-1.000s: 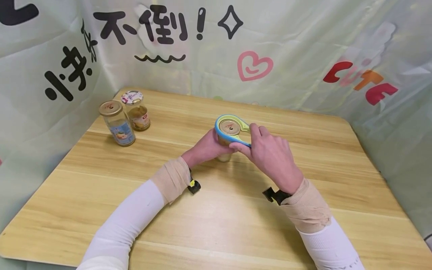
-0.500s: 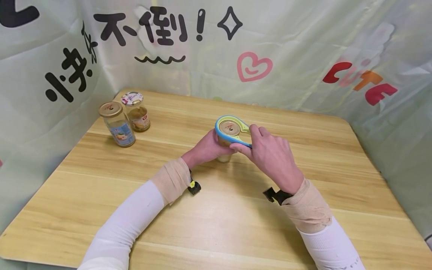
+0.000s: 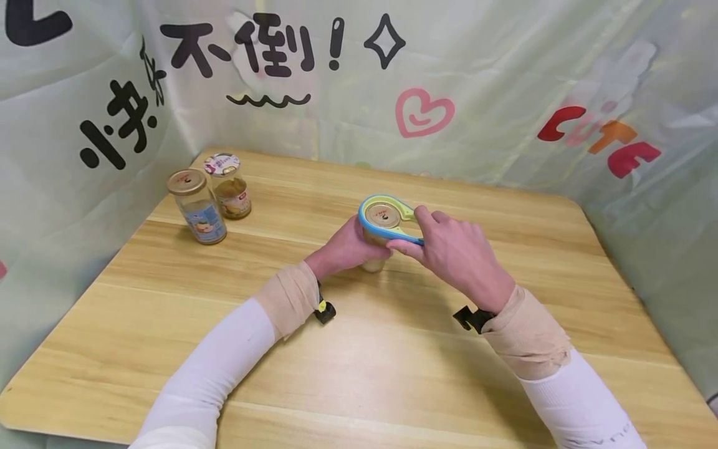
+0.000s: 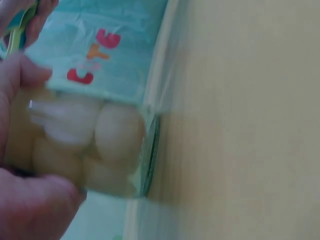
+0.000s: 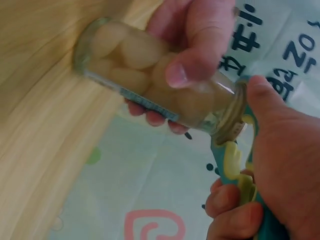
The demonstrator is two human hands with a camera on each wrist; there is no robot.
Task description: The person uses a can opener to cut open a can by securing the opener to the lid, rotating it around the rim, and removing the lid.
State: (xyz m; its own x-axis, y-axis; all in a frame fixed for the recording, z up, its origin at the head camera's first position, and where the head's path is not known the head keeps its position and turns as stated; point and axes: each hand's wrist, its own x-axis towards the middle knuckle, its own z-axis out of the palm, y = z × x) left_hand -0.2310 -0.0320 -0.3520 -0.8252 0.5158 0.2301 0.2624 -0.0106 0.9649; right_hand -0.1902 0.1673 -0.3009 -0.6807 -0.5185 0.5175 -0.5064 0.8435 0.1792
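My left hand [image 3: 350,245] grips a glass jar [image 5: 117,46] of pale round fruit in liquid, fingers and thumb wrapped around its body. Its base is right at the tabletop in the left wrist view. A blue and yellow-green jar opener [image 3: 367,227] loops around the jar's gold lid [image 3: 383,216]. My right hand [image 3: 457,252] holds the opener's handles, fingers curled below and thumb near the lid, as the right wrist view shows. The lid is on the jar.
At the back left of the wooden table [image 3: 336,374] stand a tall jar [image 3: 203,218] with a gold lid and blue label, and a shorter jar [image 3: 232,198] with a patterned lid. A printed curtain [image 3: 482,62] hangs behind and at both sides.
My right wrist and forearm have swung a little outward to the right, with the opener's handles turning slightly. My left hand keeps its hold on the jar.
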